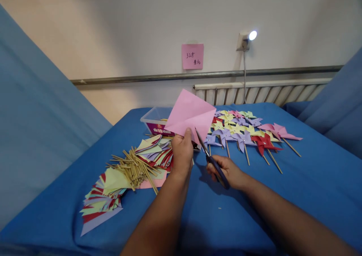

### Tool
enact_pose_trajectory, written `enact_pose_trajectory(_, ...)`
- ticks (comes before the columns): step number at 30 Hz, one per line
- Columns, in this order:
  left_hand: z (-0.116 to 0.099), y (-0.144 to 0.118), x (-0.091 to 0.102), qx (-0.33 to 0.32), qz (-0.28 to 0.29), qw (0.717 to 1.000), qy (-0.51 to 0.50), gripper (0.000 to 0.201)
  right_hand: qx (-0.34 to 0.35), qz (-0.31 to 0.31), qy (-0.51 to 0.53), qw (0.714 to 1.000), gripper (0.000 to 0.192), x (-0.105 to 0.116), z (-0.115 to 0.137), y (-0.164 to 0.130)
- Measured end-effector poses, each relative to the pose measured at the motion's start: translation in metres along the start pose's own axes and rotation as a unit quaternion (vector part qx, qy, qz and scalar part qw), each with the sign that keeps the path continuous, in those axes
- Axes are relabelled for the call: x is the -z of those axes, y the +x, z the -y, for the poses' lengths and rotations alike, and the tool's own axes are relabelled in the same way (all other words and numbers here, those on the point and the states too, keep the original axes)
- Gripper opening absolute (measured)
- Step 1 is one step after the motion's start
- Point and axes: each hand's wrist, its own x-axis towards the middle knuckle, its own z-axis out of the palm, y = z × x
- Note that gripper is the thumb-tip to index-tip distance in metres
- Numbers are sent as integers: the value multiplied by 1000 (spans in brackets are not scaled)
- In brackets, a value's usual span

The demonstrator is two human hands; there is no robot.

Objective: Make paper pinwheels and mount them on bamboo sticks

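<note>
Pink paper [190,114] pinched in left hand [181,154]; right hand [226,171] grips scissors [210,160], blades seemingly closed.

Both forearms are bare to the frame's edge; the hands [182,152] wear no gloves, rings or watch.

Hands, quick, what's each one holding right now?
Left hand: closed on the folded pink paper square.
Right hand: closed on the blue-handled scissors, blades at the paper's edge.
</note>
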Motion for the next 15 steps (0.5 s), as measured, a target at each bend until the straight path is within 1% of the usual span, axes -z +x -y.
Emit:
enact_pose_trajectory(3,-2,9,3,-27,-15,999,-19,32,-11,60,-8,998,31,6,5,-5)
enact_pose_trajectory(4,-3,12,5,-34,-19,999,-30,32,-7,69,-8,998,31,8,6,-7)
enact_pose_trajectory(5,-4,14,5,-36,-23,998,-41,32,4,63,-5,998,31,10,9,-7)
enact_pose_trajectory(6,-5,16,6,-34,-25,998,-49,32,23,39,4,999,31,13,11,-7)
enact_pose_trajectory(7,-7,16,6,-29,-25,998,-55,32,46,-6,16,999,32,17,14,-7)
enact_pose_trajectory(9,-11,14,5,-12,-15,998,-57,32,87,-138,41,986,31,26,19,-3)
enact_pose_trajectory(10,-13,12,4,1,-1,999,-53,32,99,-217,47,970,31,32,22,-1)
enact_pose_trajectory(11,-16,9,3,13,19,999,-47,31,108,-281,50,952,31,38,25,2)
enact_pose_trajectory(12,-19,6,2,32,46,998,-35,30,118,-331,51,935,32,46,27,4)
enact_pose_trajectory(14,-23,0,2,73,112,991,2,26,124,-377,72,915,35,60,28,8)
enact_pose_trajectory(15,-25,-2,2,87,149,985,22,24,126,-382,83,912,35,66,29,9)
